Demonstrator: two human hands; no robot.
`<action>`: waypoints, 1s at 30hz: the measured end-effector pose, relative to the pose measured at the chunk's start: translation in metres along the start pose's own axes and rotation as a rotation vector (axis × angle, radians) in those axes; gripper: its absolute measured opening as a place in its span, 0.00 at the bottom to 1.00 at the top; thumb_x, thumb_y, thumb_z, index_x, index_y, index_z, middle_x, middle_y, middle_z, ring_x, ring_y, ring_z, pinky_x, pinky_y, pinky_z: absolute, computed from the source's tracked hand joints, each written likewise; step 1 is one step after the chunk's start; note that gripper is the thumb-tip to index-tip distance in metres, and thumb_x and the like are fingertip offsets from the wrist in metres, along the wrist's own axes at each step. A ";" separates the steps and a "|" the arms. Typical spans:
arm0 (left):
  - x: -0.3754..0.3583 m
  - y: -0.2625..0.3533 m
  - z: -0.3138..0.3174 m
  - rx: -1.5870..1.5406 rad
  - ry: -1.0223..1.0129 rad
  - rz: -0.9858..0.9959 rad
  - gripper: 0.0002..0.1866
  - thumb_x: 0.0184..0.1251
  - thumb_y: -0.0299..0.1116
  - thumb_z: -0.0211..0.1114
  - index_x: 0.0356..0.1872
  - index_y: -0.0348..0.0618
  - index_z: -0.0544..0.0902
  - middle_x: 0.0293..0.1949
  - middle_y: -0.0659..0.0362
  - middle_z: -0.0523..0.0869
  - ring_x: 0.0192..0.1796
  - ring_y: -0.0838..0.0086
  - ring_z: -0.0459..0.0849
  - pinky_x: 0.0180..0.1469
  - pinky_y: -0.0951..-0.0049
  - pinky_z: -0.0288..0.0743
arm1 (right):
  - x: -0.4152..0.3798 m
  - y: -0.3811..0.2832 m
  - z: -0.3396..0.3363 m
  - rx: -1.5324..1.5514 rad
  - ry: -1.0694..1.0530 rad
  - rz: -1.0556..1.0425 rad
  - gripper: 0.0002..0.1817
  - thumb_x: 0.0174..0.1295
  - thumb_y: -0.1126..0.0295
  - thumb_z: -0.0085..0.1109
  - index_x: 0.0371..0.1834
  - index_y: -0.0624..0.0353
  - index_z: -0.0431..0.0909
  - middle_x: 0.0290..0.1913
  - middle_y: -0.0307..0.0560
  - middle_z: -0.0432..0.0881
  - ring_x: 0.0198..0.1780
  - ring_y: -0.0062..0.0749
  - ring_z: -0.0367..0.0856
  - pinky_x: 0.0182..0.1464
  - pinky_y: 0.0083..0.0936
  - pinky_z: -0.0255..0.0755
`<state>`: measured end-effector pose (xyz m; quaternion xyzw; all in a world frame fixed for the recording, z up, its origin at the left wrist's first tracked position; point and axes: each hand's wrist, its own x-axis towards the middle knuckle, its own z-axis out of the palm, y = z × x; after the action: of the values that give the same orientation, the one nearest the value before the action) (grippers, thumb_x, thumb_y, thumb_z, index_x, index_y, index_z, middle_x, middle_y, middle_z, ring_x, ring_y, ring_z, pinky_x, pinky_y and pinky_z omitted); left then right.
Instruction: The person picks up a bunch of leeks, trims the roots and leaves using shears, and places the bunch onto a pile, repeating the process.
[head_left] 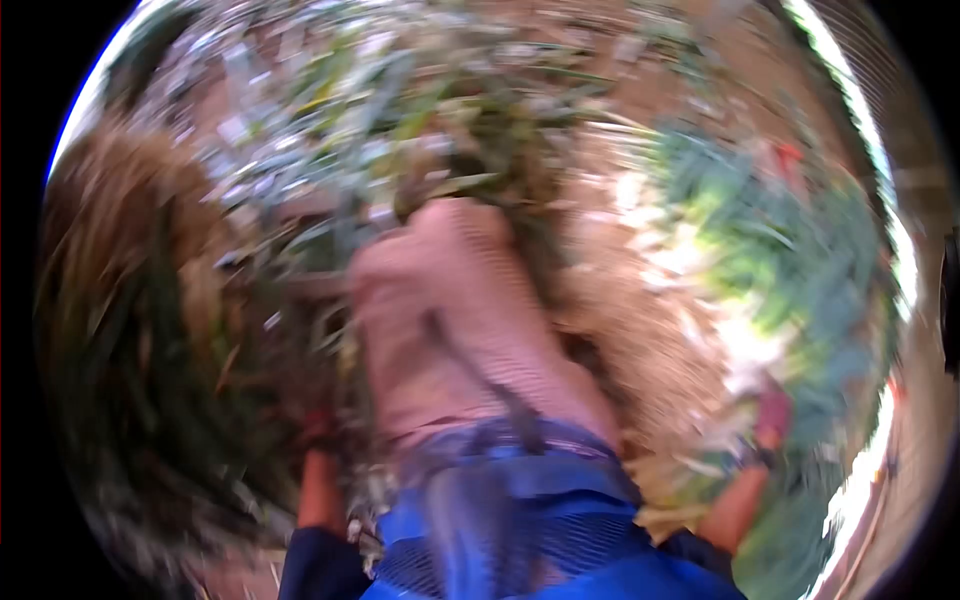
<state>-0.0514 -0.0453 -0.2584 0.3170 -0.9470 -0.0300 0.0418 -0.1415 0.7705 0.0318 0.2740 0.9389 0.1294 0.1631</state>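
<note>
My right hand (772,412), in what looks like a reddish glove, is at the lower right against a pile of long green stalks with white ends (745,270), which look like leeks or large green onions. Motion blur hides its fingers and whether it grips a stalk. On the other side, my left hand (318,425), also reddish, is low beside a dark heap of green leaves with brown roots (130,290). Its fingers are smeared too. Between the hands are my legs under a pink cloth (450,310) and a blue garment (510,490).
Loose leaves and trimmings (370,90) litter the ground ahead. Brown soil (630,300) shows between my legs and the stalk pile. A small red-orange thing (787,160) lies at the pile's far end. A corrugated surface (910,80) borders the right side.
</note>
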 end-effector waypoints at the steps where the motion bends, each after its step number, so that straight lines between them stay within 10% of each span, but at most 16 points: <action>1: 0.005 0.011 -0.014 -0.034 0.017 -0.029 0.33 0.67 0.54 0.68 0.71 0.52 0.82 0.63 0.45 0.87 0.63 0.46 0.85 0.67 0.45 0.77 | 0.012 0.013 -0.003 -0.463 0.153 -0.139 0.20 0.77 0.66 0.53 0.69 0.49 0.84 0.56 0.50 0.89 0.55 0.48 0.86 0.56 0.44 0.80; 2: 0.020 0.035 -0.056 -0.107 -0.175 -0.126 0.32 0.64 0.54 0.70 0.67 0.51 0.84 0.56 0.44 0.90 0.58 0.45 0.87 0.63 0.46 0.80 | 0.037 0.025 -0.007 -0.376 0.299 -0.201 0.19 0.77 0.66 0.55 0.67 0.47 0.85 0.57 0.52 0.88 0.56 0.54 0.85 0.57 0.46 0.79; 3: 0.017 0.022 -0.031 -0.034 0.041 -0.071 0.31 0.60 0.53 0.72 0.63 0.49 0.85 0.50 0.45 0.91 0.54 0.46 0.89 0.59 0.48 0.81 | 0.065 0.020 -0.001 0.214 0.442 -0.183 0.16 0.78 0.61 0.58 0.63 0.49 0.86 0.45 0.48 0.87 0.42 0.40 0.86 0.42 0.38 0.80; 4: 0.020 0.027 -0.039 -0.012 0.009 -0.112 0.32 0.59 0.52 0.72 0.64 0.49 0.85 0.50 0.45 0.91 0.53 0.46 0.89 0.59 0.49 0.82 | 0.051 -0.037 -0.039 0.968 0.063 0.128 0.19 0.77 0.56 0.61 0.62 0.54 0.83 0.34 0.37 0.79 0.28 0.22 0.76 0.27 0.25 0.70; 7: 0.044 0.035 -0.044 -0.119 -0.231 -0.232 0.36 0.59 0.52 0.73 0.68 0.47 0.83 0.55 0.43 0.90 0.54 0.49 0.90 0.60 0.51 0.82 | 0.077 -0.120 -0.033 1.202 -0.121 -0.140 0.22 0.77 0.57 0.63 0.66 0.60 0.80 0.32 0.32 0.76 0.28 0.12 0.71 0.24 0.13 0.60; 14: 0.025 0.079 -0.076 -1.097 -0.638 -0.262 0.47 0.62 0.56 0.77 0.77 0.39 0.74 0.73 0.43 0.81 0.69 0.58 0.86 0.71 0.61 0.76 | 0.025 -0.318 -0.030 1.075 -0.290 -0.527 0.22 0.75 0.66 0.63 0.66 0.70 0.78 0.37 0.35 0.81 0.30 0.14 0.73 0.29 0.16 0.66; 24: 0.080 0.081 -0.042 -0.698 -1.068 -0.212 0.32 0.55 0.43 0.81 0.63 0.45 0.87 0.52 0.51 0.93 0.51 0.62 0.91 0.57 0.61 0.83 | 0.006 -0.384 0.009 0.763 -0.472 -0.721 0.23 0.74 0.66 0.63 0.64 0.73 0.80 0.44 0.50 0.89 0.43 0.27 0.86 0.49 0.25 0.80; 27: 0.147 0.069 -0.055 -0.600 -0.717 0.139 0.24 0.57 0.38 0.78 0.56 0.47 0.90 0.44 0.53 0.93 0.42 0.66 0.90 0.46 0.61 0.84 | 0.008 -0.389 0.020 0.719 -0.506 -0.677 0.24 0.74 0.64 0.63 0.64 0.74 0.80 0.47 0.55 0.90 0.46 0.31 0.88 0.51 0.29 0.81; 28: 0.189 0.043 -0.012 -1.146 -0.505 -0.056 0.20 0.62 0.37 0.75 0.56 0.45 0.90 0.46 0.53 0.93 0.43 0.66 0.90 0.46 0.60 0.85 | 0.008 -0.390 0.022 0.727 -0.519 -0.685 0.24 0.74 0.64 0.64 0.64 0.74 0.80 0.46 0.55 0.90 0.46 0.31 0.88 0.51 0.28 0.81; 30: 0.281 0.044 -0.117 -1.085 -0.293 0.073 0.20 0.63 0.38 0.74 0.56 0.44 0.90 0.47 0.52 0.93 0.43 0.64 0.91 0.47 0.59 0.85 | 0.011 -0.393 0.026 0.712 -0.538 -0.704 0.24 0.74 0.64 0.65 0.63 0.75 0.80 0.45 0.53 0.90 0.43 0.30 0.86 0.48 0.27 0.80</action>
<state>-0.2899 -0.1829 -0.1218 0.2096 -0.8021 -0.5550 0.0681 -0.3257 0.4602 -0.1254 0.0059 0.8847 -0.3316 0.3275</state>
